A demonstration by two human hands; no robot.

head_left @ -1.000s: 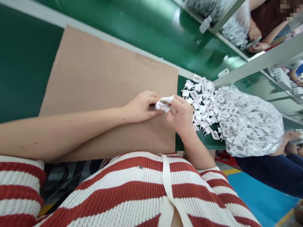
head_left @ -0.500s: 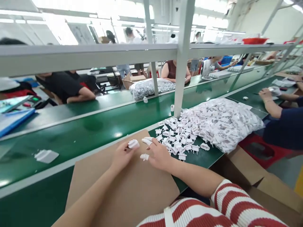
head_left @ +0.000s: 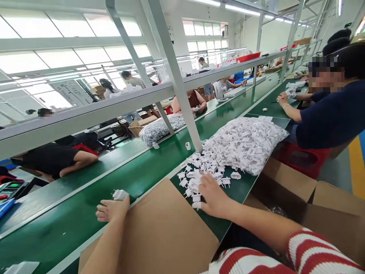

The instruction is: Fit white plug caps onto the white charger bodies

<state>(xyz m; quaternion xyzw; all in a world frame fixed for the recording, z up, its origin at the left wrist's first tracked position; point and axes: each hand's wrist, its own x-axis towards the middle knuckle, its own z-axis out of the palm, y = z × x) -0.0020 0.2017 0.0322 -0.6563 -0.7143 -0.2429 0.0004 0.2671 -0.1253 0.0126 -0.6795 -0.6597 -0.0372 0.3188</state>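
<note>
At far left, 1 white block (head_left: pixel 24 267) of smooth plastic lies on the glossy green belt (head_left: pixel 71 217), cut off by the frame. Near it, the left hand (head_left: pixel 112 210) is palm down over the belt, fingers loosely spread, gripping nothing visible; 1 white adapter (head_left: pixel 121 195), rounded and boxy, sits just beyond its knuckles, and I cannot tell whether they touch. A matte brown cardboard sheet (head_left: pixel 168 224) lies flat between the hands. Right of it, loose white plugs (head_left: pixel 236 175), oval-faced with thin pins, are strewn on the green bench (head_left: pixel 241 186). The right hand (head_left: pixel 212 194) reaches over them, thumb and fingers well parted, the thumb in a white fingertip cover (head_left: pixel 196 205). Beyond, a crinkled clear bag (head_left: pixel 248 140) bulges with white parts. At far right sits a worker (head_left: pixel 330 110) in a navy top.
</note>
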